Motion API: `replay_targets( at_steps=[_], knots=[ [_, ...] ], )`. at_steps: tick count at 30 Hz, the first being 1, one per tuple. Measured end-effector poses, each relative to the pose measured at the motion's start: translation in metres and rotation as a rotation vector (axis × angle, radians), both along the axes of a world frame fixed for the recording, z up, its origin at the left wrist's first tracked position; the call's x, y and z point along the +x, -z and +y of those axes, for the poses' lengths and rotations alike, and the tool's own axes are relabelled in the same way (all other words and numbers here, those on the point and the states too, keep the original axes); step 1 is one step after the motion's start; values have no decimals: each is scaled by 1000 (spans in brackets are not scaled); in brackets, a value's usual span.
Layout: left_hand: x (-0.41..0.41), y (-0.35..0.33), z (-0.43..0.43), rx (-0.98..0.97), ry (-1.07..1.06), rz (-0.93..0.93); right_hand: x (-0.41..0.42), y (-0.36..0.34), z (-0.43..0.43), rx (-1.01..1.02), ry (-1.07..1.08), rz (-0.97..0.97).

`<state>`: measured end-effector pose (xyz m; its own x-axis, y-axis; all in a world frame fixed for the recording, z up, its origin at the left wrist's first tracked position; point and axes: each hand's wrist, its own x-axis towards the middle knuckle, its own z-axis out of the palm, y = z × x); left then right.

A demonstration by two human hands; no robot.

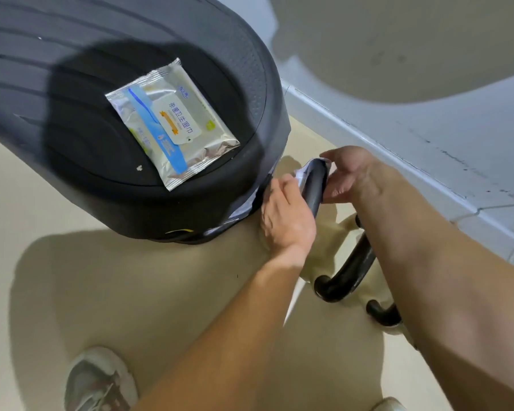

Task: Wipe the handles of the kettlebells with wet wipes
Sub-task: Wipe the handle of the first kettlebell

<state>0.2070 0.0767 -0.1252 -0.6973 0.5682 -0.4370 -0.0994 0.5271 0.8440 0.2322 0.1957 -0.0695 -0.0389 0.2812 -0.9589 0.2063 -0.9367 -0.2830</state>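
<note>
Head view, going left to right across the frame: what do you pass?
Wet wipes packet on the dark machine → left hand → wipe-wrapped kettlebell handle → right hand → pale wall base.

Only 1 view exists: a wide-angle head camera looking steeply down, close above both forearms. The grip, where the left hand (285, 221) and right hand (353, 176) meet, sits right of centre; floor (161, 292) fills the frame below it.
</note>
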Motion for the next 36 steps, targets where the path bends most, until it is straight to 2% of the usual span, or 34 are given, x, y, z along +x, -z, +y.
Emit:
replay_targets(
  at_steps=[3, 6, 8, 9, 12, 16, 19, 22, 25, 30, 33, 36],
  knots=[
    [-2, 6, 6, 10, 6, -12, 0, 3, -14, 6, 160, 11],
    [-4, 5, 5, -4, -34, -49, -1, 4, -29, 111, 222, 101],
    [-7, 3, 3, -6, -67, -104, 0, 9, -34, 178, 217, 95],
    [-10, 1, 3, 11, -79, -125, 1, 9, -33, 237, 196, 49],
    [-21, 6, 6, 24, -59, -242, 11, 8, -31, 451, -50, -137],
    [-33, 4, 18, -158, 47, -603, 30, 3, -25, 538, -188, -143],
    [-40, 3, 25, -111, -27, -763, 32, 3, -18, 656, -278, -143],
    [-44, 0, 27, -111, -10, -791, 32, 2, -15, 659, -260, -39],
    [-40, -3, 26, -150, 51, -789, 38, 8, -12, 650, -331, -44],
    [-42, -4, 21, -172, 84, -871, 40, 25, -20, 553, -499, -149],
    [-40, -3, 22, -186, 26, -781, 40, 27, -20, 535, -627, -181],
    [-35, -1, 24, -160, -88, -749, 42, 23, -8, 604, -752, -326]
  ],
)
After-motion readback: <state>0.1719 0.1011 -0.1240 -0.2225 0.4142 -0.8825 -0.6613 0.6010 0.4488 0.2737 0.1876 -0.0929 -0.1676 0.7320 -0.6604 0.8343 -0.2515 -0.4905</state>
